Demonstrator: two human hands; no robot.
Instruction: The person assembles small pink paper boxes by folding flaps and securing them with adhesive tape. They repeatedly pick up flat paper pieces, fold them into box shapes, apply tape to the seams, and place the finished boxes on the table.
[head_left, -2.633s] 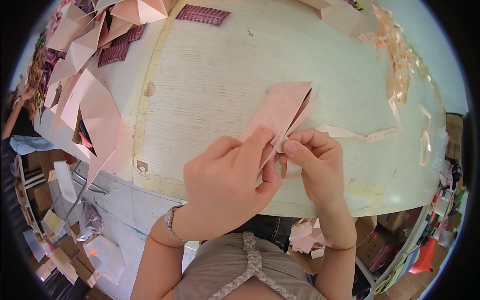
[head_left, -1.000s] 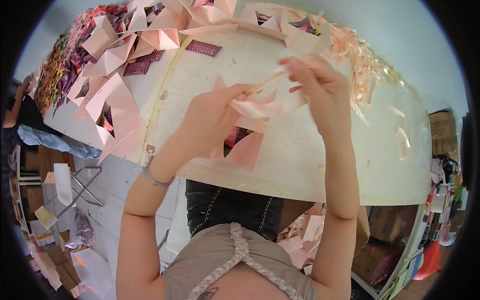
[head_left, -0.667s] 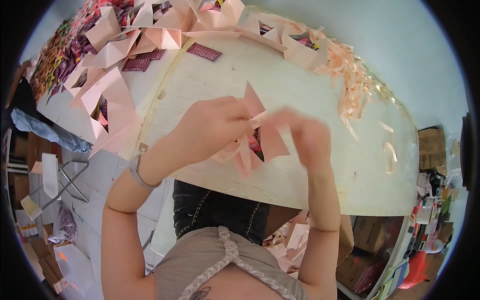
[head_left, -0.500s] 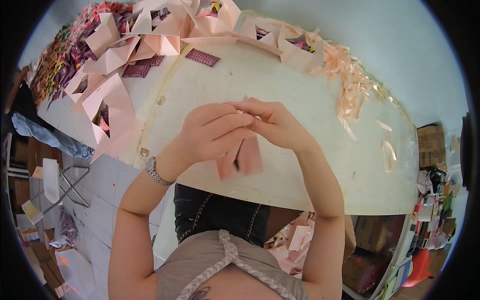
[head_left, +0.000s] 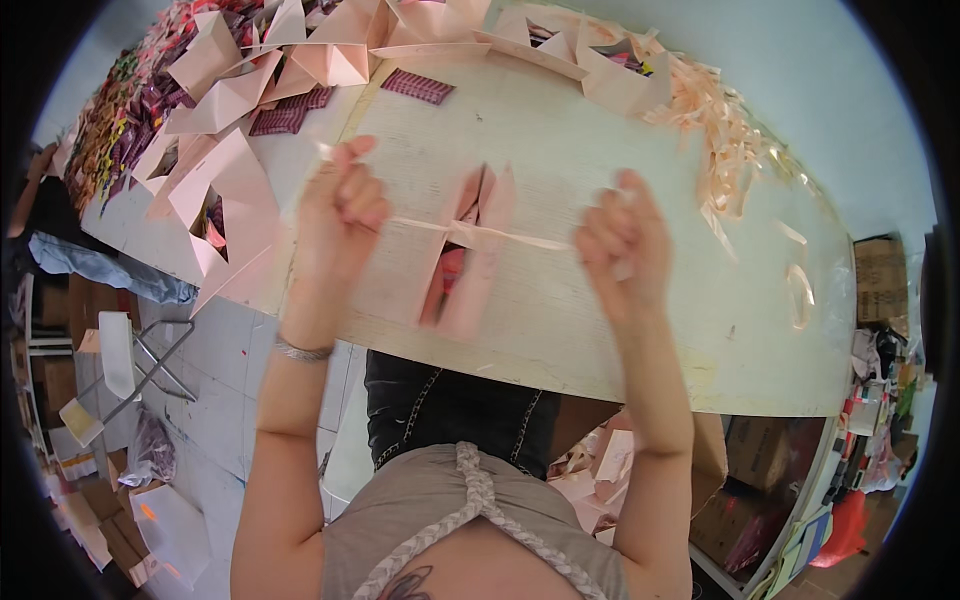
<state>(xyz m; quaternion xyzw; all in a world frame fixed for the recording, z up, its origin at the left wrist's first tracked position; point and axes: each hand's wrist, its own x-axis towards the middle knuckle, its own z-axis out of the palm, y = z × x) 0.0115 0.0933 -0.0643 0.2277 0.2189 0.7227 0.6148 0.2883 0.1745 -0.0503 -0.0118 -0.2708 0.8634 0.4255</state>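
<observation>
Far left: heap of small wrapped packets (head_left: 140, 125), then open pink carton (head_left: 245, 185) near table edge. Next, left hand (head_left: 342, 212), blurred, fingers curled in a pinch on one end of pale ribbon (head_left: 464, 234). Farther back, striped purple packet (head_left: 417, 86) lying flat. Between both hands, narrow pink box (head_left: 474, 300), gap along top, red contents visible, ribbon across its middle; knot too blurred to tell. Then right hand (head_left: 628, 245), also blurred, pinching other end, ribbon nearly straight. Far right: loose ribbon pile (head_left: 735, 135) on pale table (head_left: 720, 340).
</observation>
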